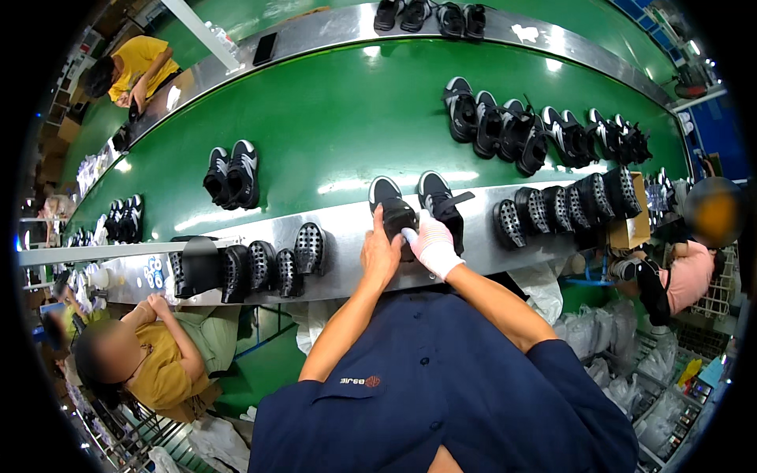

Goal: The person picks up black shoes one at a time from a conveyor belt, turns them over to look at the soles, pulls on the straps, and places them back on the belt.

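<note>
A black sneaker with a white toe rim (385,190) rests on the metal ledge in front of me, toe pointing away. My bare left hand (380,254) grips its left side, fingers along the upper near the opening. From the other side my right hand (435,246), in a white glove with a pinkish cuff, closes on the same sneaker near its opening. The inside of the shoe is partly hidden by my hands. A second matching sneaker (434,188) stands just to the right, its black strap sticking out sideways.
Black studded shoe-shaped pieces line the metal ledge at left (262,265) and right (555,208). On the green belt (315,118) stand a sneaker pair (233,175) and several more sneakers (516,130). Co-workers sit at left (169,355) and right (684,276); another works at far left (142,67).
</note>
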`<state>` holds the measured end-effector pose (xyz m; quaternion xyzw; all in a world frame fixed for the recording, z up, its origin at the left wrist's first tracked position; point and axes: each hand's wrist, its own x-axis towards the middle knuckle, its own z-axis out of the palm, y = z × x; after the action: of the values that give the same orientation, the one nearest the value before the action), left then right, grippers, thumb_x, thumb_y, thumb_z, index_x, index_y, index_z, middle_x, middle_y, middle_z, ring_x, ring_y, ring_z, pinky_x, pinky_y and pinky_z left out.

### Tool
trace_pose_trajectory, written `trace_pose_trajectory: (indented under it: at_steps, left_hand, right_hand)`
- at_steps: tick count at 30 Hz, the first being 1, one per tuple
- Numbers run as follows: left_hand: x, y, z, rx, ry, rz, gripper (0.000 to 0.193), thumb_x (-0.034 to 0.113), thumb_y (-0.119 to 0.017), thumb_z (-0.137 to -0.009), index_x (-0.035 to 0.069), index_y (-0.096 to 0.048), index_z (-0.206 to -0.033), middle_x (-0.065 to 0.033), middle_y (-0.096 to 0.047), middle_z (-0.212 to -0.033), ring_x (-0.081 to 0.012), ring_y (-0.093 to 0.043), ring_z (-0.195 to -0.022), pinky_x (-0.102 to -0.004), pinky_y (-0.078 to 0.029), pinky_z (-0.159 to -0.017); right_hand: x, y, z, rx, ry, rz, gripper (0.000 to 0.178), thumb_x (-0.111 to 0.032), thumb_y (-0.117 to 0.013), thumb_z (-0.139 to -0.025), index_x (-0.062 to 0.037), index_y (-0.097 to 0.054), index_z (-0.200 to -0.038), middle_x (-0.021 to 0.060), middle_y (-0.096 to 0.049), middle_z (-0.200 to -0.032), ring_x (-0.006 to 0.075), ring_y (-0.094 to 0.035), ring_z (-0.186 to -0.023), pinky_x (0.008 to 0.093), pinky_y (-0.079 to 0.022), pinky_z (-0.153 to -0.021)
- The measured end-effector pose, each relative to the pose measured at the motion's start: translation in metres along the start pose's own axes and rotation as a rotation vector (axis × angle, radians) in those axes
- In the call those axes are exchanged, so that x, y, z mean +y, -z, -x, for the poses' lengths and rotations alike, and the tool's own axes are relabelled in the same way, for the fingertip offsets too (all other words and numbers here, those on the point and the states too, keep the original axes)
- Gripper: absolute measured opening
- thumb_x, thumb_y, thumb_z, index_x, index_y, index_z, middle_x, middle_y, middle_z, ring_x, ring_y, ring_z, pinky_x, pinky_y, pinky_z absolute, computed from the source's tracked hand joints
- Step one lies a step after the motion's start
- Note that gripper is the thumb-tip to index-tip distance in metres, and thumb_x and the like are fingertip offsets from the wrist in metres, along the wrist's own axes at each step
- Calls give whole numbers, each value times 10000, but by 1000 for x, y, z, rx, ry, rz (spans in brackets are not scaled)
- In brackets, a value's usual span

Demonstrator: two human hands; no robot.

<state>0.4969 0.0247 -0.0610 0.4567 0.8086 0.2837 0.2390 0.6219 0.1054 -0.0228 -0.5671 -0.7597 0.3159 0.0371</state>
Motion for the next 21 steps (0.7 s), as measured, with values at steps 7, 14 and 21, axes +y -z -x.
trace_pose_trajectory:
  at_steps: [7, 14, 21]
  left_hand:
    - [48, 35, -24, 88, -452, -84, 422, 46, -779, -745, 141, -731, -1152, -149, -615, -1218, -354, -562, -1134, -451, -483, -980]
    - [22, 43, -46, -184, -913, -368, 128, 115, -717, -762, 81, -748, -882, -53, -685, -976, -280, -578, -1051, -403, -476, -884]
    - [41, 56, -5, -50, -949, -260, 297, 89, -724, -748, 54, -740, -1043, -139, -659, -1170, -348, -590, -1183, -475, -497, -934]
  right_hand:
    - [12, 26, 6, 31, 39, -89, 364, -179, -728, -903, -3, -605, -1197, 263, -719, -963, 454, -696, -939, 503, -559, -836]
    - [17, 9, -6, 61, -76, -154, 210, -224, -697, -881, -30, -672, -960, 268, -712, -881, 468, -692, -898, 526, -555, -808]
    - [23, 43, 20, 114, -34, -264, 248, -267, -662, -915, -53, -711, -1029, 230, -728, -916, 425, -709, -909, 500, -560, -820]
